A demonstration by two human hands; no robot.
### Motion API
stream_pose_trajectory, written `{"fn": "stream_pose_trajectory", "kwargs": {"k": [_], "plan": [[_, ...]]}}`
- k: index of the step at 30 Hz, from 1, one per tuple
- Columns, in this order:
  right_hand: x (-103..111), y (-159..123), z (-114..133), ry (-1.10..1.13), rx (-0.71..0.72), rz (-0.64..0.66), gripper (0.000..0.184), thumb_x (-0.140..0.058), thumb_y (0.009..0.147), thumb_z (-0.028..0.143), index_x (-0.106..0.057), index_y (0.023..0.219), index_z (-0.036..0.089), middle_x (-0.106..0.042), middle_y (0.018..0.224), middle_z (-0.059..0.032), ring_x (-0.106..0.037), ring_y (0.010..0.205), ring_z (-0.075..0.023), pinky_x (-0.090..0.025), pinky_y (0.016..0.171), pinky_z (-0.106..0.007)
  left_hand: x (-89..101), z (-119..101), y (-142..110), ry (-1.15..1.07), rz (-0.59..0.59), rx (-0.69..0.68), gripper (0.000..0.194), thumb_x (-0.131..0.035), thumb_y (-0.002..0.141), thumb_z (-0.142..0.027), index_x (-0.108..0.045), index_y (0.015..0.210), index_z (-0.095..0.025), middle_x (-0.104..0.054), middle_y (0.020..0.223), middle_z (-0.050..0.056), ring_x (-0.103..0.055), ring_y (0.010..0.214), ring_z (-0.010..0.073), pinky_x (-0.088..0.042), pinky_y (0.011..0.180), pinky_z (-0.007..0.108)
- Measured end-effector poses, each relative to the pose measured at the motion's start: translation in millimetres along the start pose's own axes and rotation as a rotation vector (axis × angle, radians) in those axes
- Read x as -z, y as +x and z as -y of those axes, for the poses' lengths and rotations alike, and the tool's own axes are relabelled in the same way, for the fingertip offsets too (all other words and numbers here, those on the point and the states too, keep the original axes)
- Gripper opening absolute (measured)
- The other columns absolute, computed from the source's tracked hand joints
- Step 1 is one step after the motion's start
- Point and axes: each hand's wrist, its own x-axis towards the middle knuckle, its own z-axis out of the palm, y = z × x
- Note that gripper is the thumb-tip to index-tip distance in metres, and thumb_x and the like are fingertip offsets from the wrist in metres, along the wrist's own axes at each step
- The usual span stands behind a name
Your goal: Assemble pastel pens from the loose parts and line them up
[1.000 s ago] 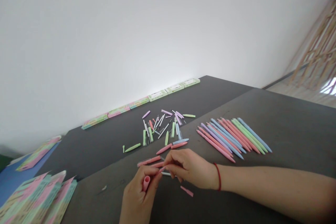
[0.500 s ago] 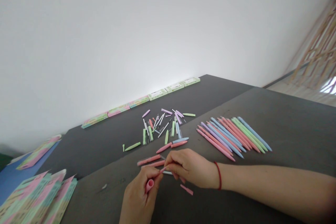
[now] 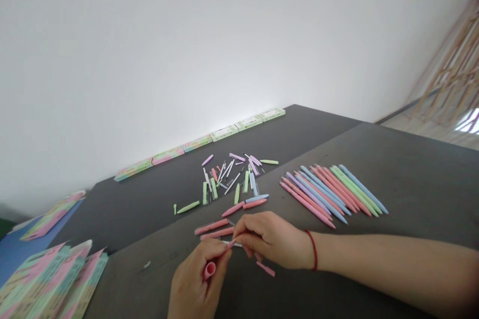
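My left hand (image 3: 194,279) sits at the bottom middle, shut around a pink pen barrel (image 3: 210,270) with its open end showing. My right hand (image 3: 271,240), a red cord around the wrist, pinches a slim pink-tipped pen part (image 3: 232,243) just beside the left fingers. The part's far end is hidden by my fingers. Two pink pen bodies (image 3: 211,227) lie just above my hands. A loose pink pen piece (image 3: 265,269) lies below my right hand.
Assembled pastel pens (image 3: 329,193) lie side by side to the right on the dark table (image 3: 392,169). A heap of loose pen parts (image 3: 228,179) lies beyond my hands. Printed boxes (image 3: 224,133) line the far edge, and printed cards (image 3: 56,279) are stacked at lower left.
My hands have drawn closer, and the pink barrel now sits lower in my left hand. The view has shifted slightly.
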Motion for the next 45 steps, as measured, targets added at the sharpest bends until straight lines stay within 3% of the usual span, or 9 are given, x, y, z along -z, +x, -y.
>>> {"fn": "stream_pose_trajectory", "kwargs": {"k": [12, 20, 29, 35, 40, 45], "plan": [[5.9, -2.1, 8.0, -0.342, 0.17, -0.028, 0.026, -0.042, 0.094, 0.034, -0.058, 0.087, 0.015, -0.063, 0.064, 0.0002, -0.057, 0.057, -0.0099, -0.039, 0.059, -0.019, 6.6, -1.3, -0.2, 0.056, 0.039, -0.089, 0.008, -0.053, 0.084, -0.016, -0.055, 0.087, -0.023, -0.068, 0.081, -0.002, -0.066, 0.072, 0.0103, -0.047, 0.066, 0.017], [5.9, -1.6, 9.4, -0.52, 0.276, -0.054, 0.02, -0.045, 0.093, 0.028, -0.059, 0.088, 0.014, -0.065, 0.071, -0.0014, -0.059, 0.064, -0.0121, -0.036, 0.058, -0.022, 7.7, -4.7, 0.5, 0.076, 0.03, 0.056, 0.007, -0.053, 0.085, -0.023, -0.059, 0.086, -0.027, -0.069, 0.074, -0.005, -0.066, 0.066, 0.0109, -0.048, 0.059, 0.017], [5.8, -3.8, 10.5, -0.606, 0.36, -0.054, 0.018, -0.044, 0.093, 0.024, -0.058, 0.089, 0.013, -0.065, 0.077, -0.0027, -0.058, 0.063, -0.0112, -0.036, 0.057, -0.022, 10.4, -2.1, 0.3, 0.048, 0.054, 0.061, 0.007, -0.055, 0.083, -0.025, -0.061, 0.086, -0.027, -0.069, 0.073, -0.007, -0.066, 0.065, 0.0103, -0.048, 0.06, 0.016], [5.3, -4.2, 12.5, -0.631, 0.359, -0.038, 0.02, -0.041, 0.094, 0.025, -0.057, 0.091, 0.014, -0.066, 0.08, -0.0045, -0.059, 0.066, -0.0121, -0.036, 0.059, -0.023, 10.8, -4.2, -0.3, 0.03, 0.071, 0.096, 0.007, -0.055, 0.083, -0.027, -0.062, 0.084, -0.026, -0.07, 0.073, -0.004, -0.067, 0.065, 0.0124, -0.048, 0.06, 0.018], [7.4, -0.1, 9.9, -0.518, 0.263, -0.006, 0.021, -0.041, 0.094, 0.027, -0.058, 0.092, 0.015, -0.066, 0.08, -0.0041, -0.06, 0.071, -0.0133, -0.039, 0.063, -0.023, 8.0, -6.8, 3.6, 0.009, 0.143, 0.27, 0.012, -0.051, 0.085, -0.033, -0.06, 0.083, -0.025, -0.063, 0.064, -0.006, -0.061, 0.057, 0.0122, -0.045, 0.054, 0.019], [8.1, 5.3, 0.9, -0.386, 0.183, -0.003, 0.018, -0.045, 0.091, 0.025, -0.059, 0.087, 0.015, -0.065, 0.08, -0.0035, -0.059, 0.072, -0.0132, -0.039, 0.065, -0.022, 0.0, -0.4, 7.2, -0.047, 0.22, 0.398, 0.018, -0.048, 0.085, -0.037, -0.061, 0.081, -0.024, -0.062, 0.064, -0.004, -0.061, 0.063, 0.0145, -0.045, 0.059, 0.021]]}}
